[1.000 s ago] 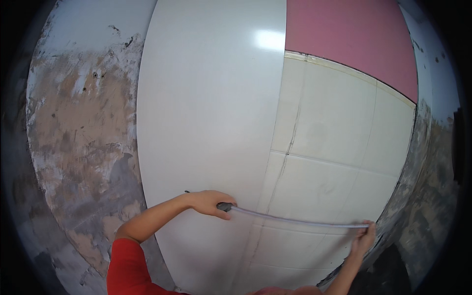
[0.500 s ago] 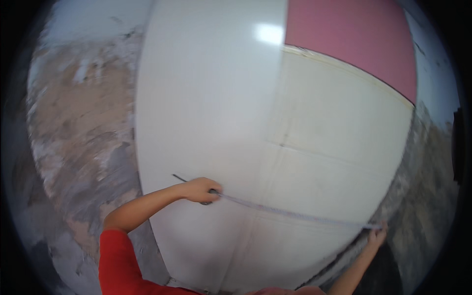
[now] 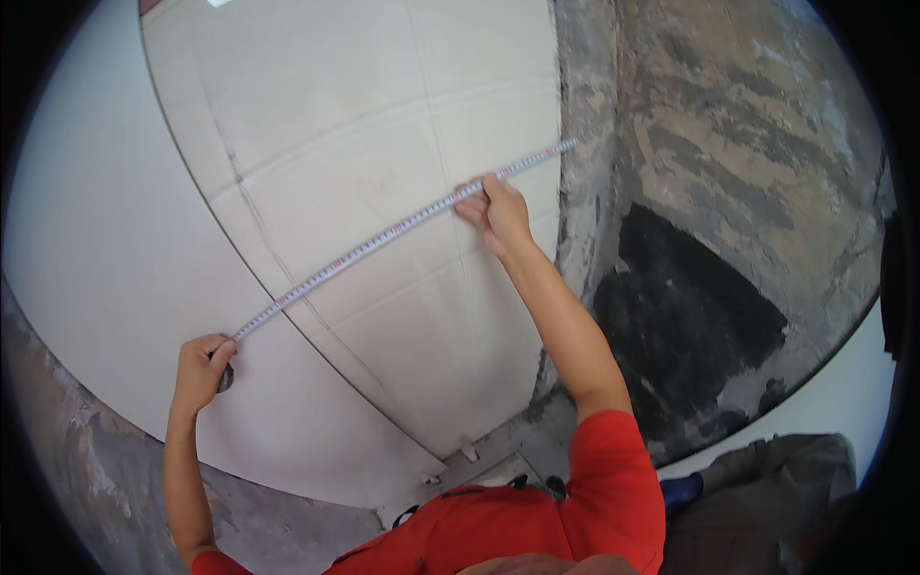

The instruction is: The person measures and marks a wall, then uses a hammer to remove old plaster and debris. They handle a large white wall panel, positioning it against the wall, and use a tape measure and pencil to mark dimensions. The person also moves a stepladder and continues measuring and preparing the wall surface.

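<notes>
A tape (image 3: 383, 237) runs slantwise across the tiled wall (image 3: 335, 125), from low at the left to high at the right, its far tip reaching just to the wall's right edge, where the tiles stop against rough plaster (image 3: 747, 144). The left hand (image 3: 201, 369) is closed on the tape's dark case at the low end, thumb up against the blade, pressed on a large plain white tile (image 3: 96, 287). The right hand (image 3: 498, 213) pinches the blade against the cream tiles near the high end, a short length of tape passing beyond the fingers. The two hands are well apart, with the blade taut between them.

The cream tiles show thin grout lines, and a dark curved line marks where they meet the white tile. A small strip of pink shows at the top left corner. Right of the tile edge the plaster is mottled grey and brown with a large black patch (image 3: 690, 316) low down. Below the tiles lies a bare grey floor (image 3: 287, 517), with two small white spacers under the bottom edge.
</notes>
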Action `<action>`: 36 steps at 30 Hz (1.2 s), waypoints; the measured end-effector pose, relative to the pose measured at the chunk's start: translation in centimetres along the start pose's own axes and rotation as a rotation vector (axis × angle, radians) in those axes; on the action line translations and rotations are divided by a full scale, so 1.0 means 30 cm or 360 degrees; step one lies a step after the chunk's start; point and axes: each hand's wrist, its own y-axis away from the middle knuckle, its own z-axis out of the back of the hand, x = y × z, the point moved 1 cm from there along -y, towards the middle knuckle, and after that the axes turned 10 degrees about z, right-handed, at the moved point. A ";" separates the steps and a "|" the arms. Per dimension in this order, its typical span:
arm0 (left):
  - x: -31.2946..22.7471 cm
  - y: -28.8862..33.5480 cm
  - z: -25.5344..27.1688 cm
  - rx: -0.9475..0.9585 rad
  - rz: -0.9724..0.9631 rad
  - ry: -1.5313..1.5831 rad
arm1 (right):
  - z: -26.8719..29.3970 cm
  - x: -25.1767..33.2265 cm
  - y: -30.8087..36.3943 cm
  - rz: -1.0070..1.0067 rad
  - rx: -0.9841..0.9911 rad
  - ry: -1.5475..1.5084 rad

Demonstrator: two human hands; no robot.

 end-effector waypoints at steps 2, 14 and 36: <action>-0.003 -0.030 -0.024 -0.0048 -0.0120 -0.0034 | 0.079 0.012 -0.099 0.0137 -0.0078 0.0040; -0.019 -0.031 0.003 -0.0223 -0.0196 -0.0221 | 0.402 0.169 -0.359 0.0119 -0.0439 0.0210; -0.013 -0.035 0.005 -0.0245 -0.0151 -0.0696 | 0.190 -0.034 -0.095 0.0037 -0.0080 0.0136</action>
